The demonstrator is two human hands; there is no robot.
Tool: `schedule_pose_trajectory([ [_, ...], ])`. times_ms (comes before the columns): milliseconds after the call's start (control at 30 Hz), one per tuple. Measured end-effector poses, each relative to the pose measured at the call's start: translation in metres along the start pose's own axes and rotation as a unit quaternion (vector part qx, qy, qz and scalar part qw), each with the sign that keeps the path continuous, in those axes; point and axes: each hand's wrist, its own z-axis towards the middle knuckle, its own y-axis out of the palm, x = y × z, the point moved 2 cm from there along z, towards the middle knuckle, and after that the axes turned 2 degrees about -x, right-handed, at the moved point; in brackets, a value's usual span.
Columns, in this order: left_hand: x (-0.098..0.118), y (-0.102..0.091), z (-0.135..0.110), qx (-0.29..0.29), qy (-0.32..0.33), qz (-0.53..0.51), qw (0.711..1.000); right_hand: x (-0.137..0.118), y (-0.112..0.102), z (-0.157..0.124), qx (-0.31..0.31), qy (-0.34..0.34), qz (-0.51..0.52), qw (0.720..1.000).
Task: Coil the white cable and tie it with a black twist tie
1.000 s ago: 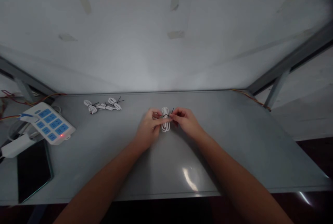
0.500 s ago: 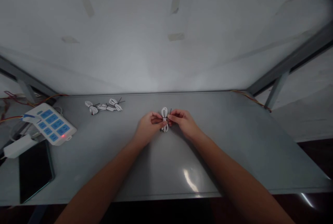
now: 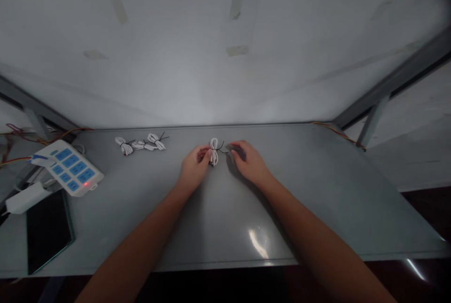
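1 white cable coil (image 3: 213, 151) between 2 hands (image 3: 193, 169) (image 3: 249, 162)

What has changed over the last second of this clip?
The right hand has let go of the tied white cable bundle and moved rightward, now apart from it. The left hand holds the bundle and has carried it leftward. The three other tied bundles and the power strip stayed where they were.

The right hand (image 3: 248, 162) released and moved away rightward, leaving the bundled white cable (image 3: 213, 151) further left, against the left hand (image 3: 193, 169).
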Motion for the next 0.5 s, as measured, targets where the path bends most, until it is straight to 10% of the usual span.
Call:
schedule_pose_trajectory([
  [233, -0.007, -0.032, 0.011, 0.010, 0.160, 0.370, 0.915, 0.003, 0.001, -0.002, -0.101, -0.037, -0.247, 0.963],
  [500, -0.025, -0.032, 0.014, -0.042, 0.123, 0.500, 0.856, -0.006, 0.005, -0.006, -0.141, -0.010, -0.324, 0.936],
])
